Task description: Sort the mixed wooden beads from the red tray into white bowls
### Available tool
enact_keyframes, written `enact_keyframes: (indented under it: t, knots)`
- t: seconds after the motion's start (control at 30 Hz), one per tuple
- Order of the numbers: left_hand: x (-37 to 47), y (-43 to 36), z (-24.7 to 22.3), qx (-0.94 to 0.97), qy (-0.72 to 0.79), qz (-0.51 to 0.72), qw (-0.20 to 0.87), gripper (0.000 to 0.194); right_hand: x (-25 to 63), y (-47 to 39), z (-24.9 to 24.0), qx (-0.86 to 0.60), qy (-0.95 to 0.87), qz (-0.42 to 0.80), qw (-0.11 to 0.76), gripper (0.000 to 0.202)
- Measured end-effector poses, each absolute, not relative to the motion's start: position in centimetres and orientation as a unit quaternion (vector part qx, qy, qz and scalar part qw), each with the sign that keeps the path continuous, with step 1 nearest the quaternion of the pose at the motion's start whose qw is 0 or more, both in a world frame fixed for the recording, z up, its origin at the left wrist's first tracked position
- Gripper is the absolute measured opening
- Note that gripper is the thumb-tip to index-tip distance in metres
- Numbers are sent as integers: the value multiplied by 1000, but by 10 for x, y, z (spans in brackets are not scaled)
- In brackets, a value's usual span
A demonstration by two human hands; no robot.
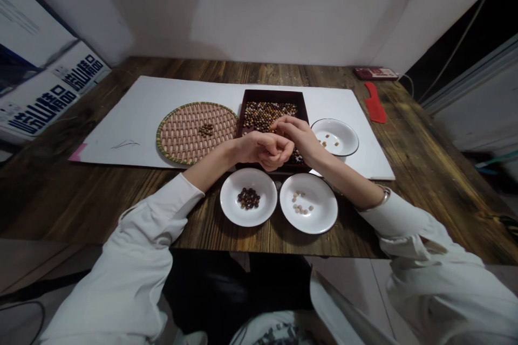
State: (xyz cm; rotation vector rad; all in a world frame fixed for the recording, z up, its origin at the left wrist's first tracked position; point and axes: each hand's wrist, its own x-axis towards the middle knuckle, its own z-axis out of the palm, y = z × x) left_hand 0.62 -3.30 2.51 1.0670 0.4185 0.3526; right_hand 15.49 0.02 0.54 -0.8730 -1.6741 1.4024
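Note the left hand [270, 151] curled closed and the right hand [295, 133] partly bent beside it, both above the dark tray [304, 105] of mixed beads [263, 113]. Impossible to tell contents of either hand. Locate the woven mat [182, 129] left of the tray and the far bowl [350, 139] right of it, on the white board [125, 118]. On the tabletop [194, 232], find dark beads [249, 198] in the near left bowl [232, 210], pale beads [301, 208] in the near right bowl [324, 218].

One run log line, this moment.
left hand: curled over bead tray | right hand: over tray, fingers bent | dark beads: front-left bowl | pale beads: front-right bowl | woven mat: bead cluster
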Motion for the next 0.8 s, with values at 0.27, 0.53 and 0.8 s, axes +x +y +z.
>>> enact_keyframes:
  t: [0.27,0.53,0.8]
  knots:
    - [-3,-36,30,499,163,151,838,23,154,-3,10,-333,-651,566,380,14]
    - [-2,-39,29,552,179,78,810,31,154,-3,9,-318,-643,585,377,13]
    - [-4,-39,27,549,184,81,811,31,154,-4,9,-316,-644,584,379,13]
